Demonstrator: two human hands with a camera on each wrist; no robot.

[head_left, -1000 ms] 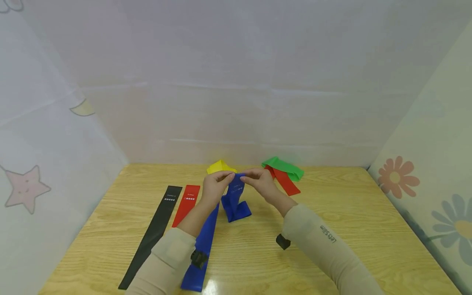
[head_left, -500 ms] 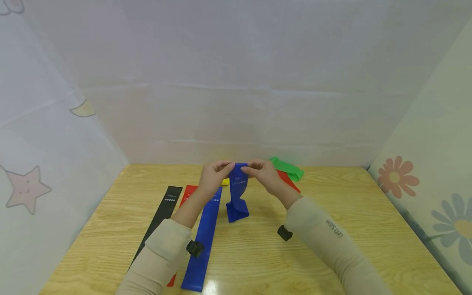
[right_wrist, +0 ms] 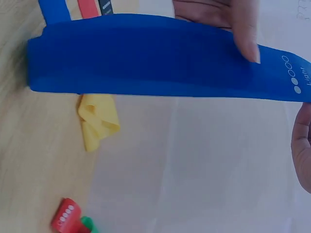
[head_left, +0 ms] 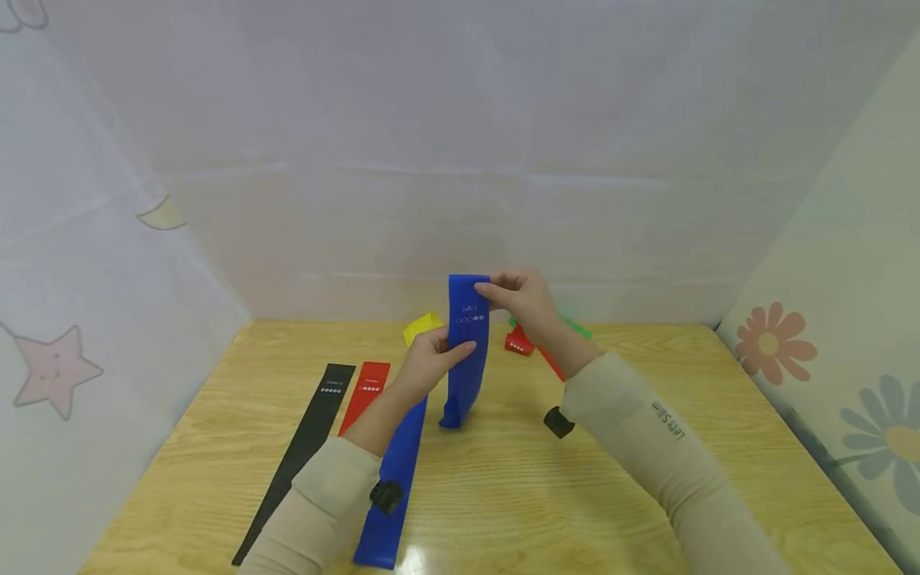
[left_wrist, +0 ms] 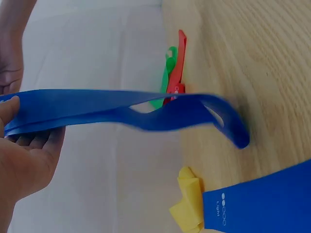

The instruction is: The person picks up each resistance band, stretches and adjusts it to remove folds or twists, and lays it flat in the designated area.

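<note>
Hanging upright, the blue band (head_left: 467,351) is pinched by right hand (head_left: 523,299) (top edge) and left hand (head_left: 430,363) midway.

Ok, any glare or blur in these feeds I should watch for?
Head view: glare patch on the table near its front edge, beside the flat blue band. Left wrist view: the held blue band smears with motion blur. Right wrist view: the red band is soft, the held band's print legible.

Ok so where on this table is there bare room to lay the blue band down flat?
Bare wood runs right of the flat blue band, from under the right sleeve to the table edge. The left is crowded with the black band and red band.
</note>
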